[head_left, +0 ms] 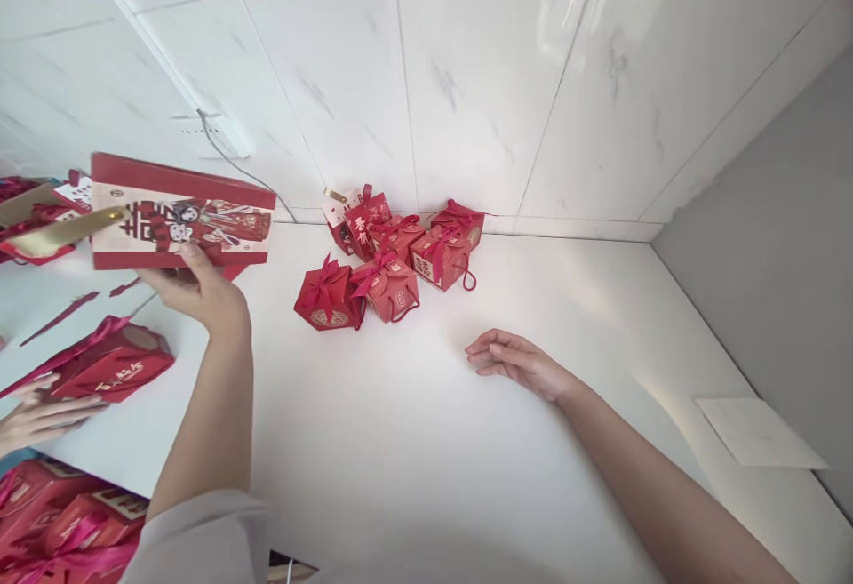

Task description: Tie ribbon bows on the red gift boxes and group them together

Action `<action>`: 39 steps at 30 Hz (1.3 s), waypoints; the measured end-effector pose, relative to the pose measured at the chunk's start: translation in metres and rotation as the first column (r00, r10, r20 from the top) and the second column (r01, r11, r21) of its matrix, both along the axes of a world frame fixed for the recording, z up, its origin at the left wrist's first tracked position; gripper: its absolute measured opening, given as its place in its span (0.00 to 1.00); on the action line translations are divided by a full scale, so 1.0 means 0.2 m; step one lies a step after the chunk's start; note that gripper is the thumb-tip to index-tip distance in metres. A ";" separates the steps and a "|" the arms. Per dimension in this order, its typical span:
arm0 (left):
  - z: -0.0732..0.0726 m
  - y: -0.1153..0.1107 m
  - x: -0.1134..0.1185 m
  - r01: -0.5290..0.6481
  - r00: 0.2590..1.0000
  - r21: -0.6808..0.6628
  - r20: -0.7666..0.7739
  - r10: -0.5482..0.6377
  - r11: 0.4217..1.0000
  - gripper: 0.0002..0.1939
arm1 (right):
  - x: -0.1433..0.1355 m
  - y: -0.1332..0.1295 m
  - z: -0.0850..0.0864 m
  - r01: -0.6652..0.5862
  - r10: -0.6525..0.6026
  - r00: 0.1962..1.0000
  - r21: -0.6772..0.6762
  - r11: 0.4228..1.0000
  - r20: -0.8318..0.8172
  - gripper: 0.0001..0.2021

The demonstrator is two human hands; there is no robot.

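Note:
My left hand (200,291) is closed on a red gift box (230,227) and holds it raised above the white table at the left. A cream band with a printed couple in red and a large red character runs along its side, and a gold strap (59,236) sticks out from its left end. Over the middle of the table, my right hand (516,362) has its fingers stretched out and holds nothing. Beyond it stands a cluster of small red favor boxes (386,286) with ribbon bows and cord handles, close to the wall.
At the left, a co-worker's hand (50,415) rests on a red ribboned box (123,362). More red boxes (80,513) fill the lower left corner. A white paper (760,431) lies at the right edge. A grey cable (227,153) runs from a wall socket.

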State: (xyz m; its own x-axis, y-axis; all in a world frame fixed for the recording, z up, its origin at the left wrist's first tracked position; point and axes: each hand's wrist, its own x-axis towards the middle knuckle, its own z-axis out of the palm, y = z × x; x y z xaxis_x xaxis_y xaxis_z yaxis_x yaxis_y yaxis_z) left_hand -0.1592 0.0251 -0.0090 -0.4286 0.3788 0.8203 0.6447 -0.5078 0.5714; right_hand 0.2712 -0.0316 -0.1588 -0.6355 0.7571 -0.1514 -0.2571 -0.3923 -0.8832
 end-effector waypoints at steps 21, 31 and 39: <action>-0.57 -0.46 0.82 0.283 0.748 -0.725 -0.243 -0.618 0.628 0.23 | -0.02 -0.03 -0.02 0.218 -0.372 0.925 0.695 0.686 0.078 0.38; -0.31 -0.44 0.44 -0.320 0.836 0.014 -0.466 0.290 0.947 0.17 | -0.07 -0.05 0.01 0.061 -0.302 0.916 0.649 0.758 0.266 0.28; -0.32 -0.41 0.11 -0.432 0.876 -0.172 0.153 0.457 0.885 0.09 | -0.08 -0.04 0.01 0.081 -0.328 0.905 0.648 0.757 0.270 0.29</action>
State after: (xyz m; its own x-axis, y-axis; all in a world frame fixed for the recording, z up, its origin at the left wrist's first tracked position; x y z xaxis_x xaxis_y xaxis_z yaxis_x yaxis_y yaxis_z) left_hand -0.1382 -0.0569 -0.0732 -0.7149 0.2086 0.6673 0.6617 -0.1066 0.7422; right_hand 0.2561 -0.0404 -0.1573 -0.4503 0.8677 0.2108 0.1042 0.2855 -0.9527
